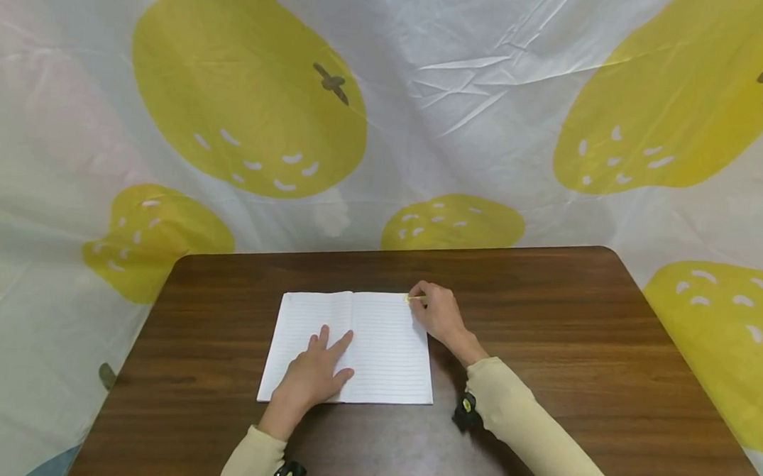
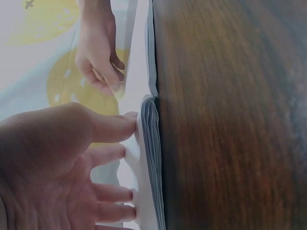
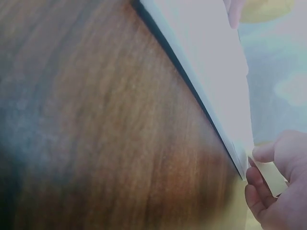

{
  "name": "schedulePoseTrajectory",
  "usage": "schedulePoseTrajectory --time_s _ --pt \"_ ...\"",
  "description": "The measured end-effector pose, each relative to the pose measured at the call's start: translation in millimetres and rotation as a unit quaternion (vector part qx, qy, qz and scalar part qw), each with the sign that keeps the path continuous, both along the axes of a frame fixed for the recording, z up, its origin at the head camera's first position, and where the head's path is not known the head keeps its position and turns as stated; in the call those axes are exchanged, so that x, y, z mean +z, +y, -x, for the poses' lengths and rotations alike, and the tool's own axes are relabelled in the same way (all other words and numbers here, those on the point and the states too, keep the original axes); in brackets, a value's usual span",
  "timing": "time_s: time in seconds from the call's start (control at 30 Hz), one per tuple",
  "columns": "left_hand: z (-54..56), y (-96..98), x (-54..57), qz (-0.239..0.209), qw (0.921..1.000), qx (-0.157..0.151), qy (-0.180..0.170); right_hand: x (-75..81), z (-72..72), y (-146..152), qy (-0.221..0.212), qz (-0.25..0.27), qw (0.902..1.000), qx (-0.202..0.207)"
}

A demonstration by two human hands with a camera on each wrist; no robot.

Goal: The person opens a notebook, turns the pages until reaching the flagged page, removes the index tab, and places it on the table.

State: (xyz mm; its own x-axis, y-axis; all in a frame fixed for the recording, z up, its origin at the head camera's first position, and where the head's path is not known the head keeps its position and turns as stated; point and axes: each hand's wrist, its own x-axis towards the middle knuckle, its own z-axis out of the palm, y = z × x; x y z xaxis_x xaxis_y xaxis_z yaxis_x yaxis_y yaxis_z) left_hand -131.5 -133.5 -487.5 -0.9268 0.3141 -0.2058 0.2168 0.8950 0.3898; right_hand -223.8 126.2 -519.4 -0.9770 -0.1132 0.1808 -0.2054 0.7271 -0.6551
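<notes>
An open notebook [image 1: 389,359] with white lined pages lies on the brown wooden table. Fingers spread, my left hand [image 1: 309,375] rests on the left page, its thumb reaching by the centre fold near the lower edge. At the top right corner of the right page, my right hand [image 1: 441,313] pinches a small yellow paper slip [image 3: 270,178] between thumb and fingers. One end of the slip overlaps the page corner in the head view. The left wrist view shows the stacked page edges [image 2: 152,143] beside the left thumb.
The wooden table [image 1: 575,332] extends around the notebook on all sides. Behind its far edge hangs a pale curtain [image 1: 370,216] printed with big yellow fruit. Each sleeved forearm carries a small black wrist camera [image 1: 466,412].
</notes>
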Motion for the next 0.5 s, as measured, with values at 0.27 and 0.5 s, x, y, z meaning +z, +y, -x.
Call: schedulePoseTrajectory --time_s 0.27,0.5 --pt "-0.8 0.9 -0.2 0.001 1.0000 0.001 -0.001 2.5 -5.8 2 0.005 0.009 0.9999 0.014" --pt "-0.8 2.8 0.1 -0.001 1.0000 0.001 -0.003 6.1 -13.7 17 0.008 0.031 0.9994 -0.009"
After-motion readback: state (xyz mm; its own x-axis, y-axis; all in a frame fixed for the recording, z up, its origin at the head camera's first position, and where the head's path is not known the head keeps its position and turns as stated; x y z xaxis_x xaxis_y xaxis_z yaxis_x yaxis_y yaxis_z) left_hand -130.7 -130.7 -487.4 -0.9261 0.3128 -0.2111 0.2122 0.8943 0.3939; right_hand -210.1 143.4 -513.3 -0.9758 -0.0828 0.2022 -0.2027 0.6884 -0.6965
